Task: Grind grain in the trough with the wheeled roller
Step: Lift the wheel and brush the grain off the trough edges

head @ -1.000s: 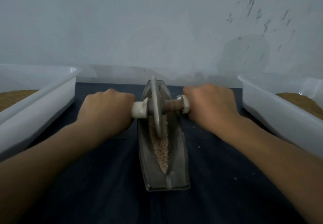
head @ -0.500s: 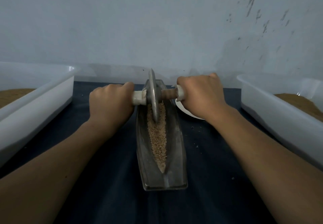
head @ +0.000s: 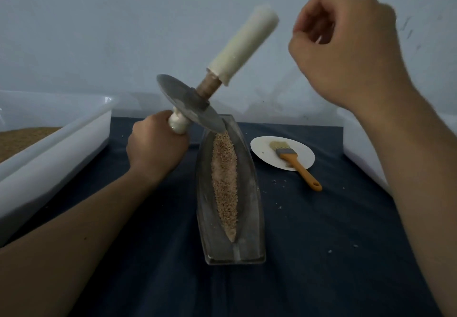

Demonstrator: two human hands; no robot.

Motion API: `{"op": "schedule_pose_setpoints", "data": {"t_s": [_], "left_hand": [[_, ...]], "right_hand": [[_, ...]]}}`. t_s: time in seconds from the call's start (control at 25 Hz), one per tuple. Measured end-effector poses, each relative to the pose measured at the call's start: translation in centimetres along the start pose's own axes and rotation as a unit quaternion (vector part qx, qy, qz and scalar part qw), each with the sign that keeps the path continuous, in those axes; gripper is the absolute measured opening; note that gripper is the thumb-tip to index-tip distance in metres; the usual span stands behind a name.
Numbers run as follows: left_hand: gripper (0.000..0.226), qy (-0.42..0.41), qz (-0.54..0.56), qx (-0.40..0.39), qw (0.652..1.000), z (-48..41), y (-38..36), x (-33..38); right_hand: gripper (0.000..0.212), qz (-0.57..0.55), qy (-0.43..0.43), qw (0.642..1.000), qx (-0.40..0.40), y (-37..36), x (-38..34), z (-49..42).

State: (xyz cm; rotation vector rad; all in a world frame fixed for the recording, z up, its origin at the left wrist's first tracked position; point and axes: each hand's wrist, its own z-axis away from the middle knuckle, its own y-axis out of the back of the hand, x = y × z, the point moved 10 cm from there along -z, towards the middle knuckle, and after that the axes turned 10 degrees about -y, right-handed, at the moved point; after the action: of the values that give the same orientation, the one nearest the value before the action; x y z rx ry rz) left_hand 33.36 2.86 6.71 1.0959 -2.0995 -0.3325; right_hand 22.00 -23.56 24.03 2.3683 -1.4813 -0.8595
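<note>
Left hand (head: pixel 155 145) grips tilted roller (head: pixel 191 105); right hand (head: pixel 346 45) raised, curled, seemingly empty.

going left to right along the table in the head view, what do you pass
white tub → left hand gripping the wheeled roller → trough → paper plate with a brush on it → second white tub

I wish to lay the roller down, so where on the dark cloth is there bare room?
Most room: the cloth right of the trough, nearer than the plate and brush, up to the right bin; only crumbs there. Left of the trough, toward the left bin, the left hand reaches across it. Crowded around the plate.
</note>
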Motion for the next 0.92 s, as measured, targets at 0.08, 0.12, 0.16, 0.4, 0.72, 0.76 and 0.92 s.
{"op": "schedule_pose_setpoints", "data": {"t_s": [0.08,0.12,0.16,0.4,0.72,0.76,0.92], "left_hand": [[0.011,0.032,0.040,0.007,0.999,0.1,-0.1,-1.3],[0.012,0.049,0.053,0.006,0.997,0.3,-0.2,-2.0],[0.013,0.066,0.064,0.004,0.996,0.4,-0.4,-2.6],[0.011,0.138,0.168,0.030,0.976,0.1,-0.9,-5.8],[0.025,0.192,0.250,0.052,0.948,-0.2,-1.1,-7.3],[0.025,0.192,0.256,0.054,0.946,-0.2,-1.1,-7.3],[0.014,0.167,0.287,0.080,0.940,-0.4,-0.2,-6.5]], "right_hand": [[0.011,0.096,-0.090,0.987,-0.096,-2.5,3.5,-0.4],[0.011,0.149,-0.132,0.963,-0.179,-4.7,5.6,0.3],[0.011,0.195,-0.164,0.932,-0.257,-6.8,7.5,1.4],[0.033,0.339,-0.194,0.767,-0.509,-13.1,14.2,8.2],[0.028,0.336,-0.220,0.741,-0.539,-13.3,15.2,9.5],[0.028,0.339,-0.211,0.755,-0.520,-13.2,15.0,8.9],[0.023,0.306,-0.192,0.852,-0.379,-11.6,13.2,5.0]]}}
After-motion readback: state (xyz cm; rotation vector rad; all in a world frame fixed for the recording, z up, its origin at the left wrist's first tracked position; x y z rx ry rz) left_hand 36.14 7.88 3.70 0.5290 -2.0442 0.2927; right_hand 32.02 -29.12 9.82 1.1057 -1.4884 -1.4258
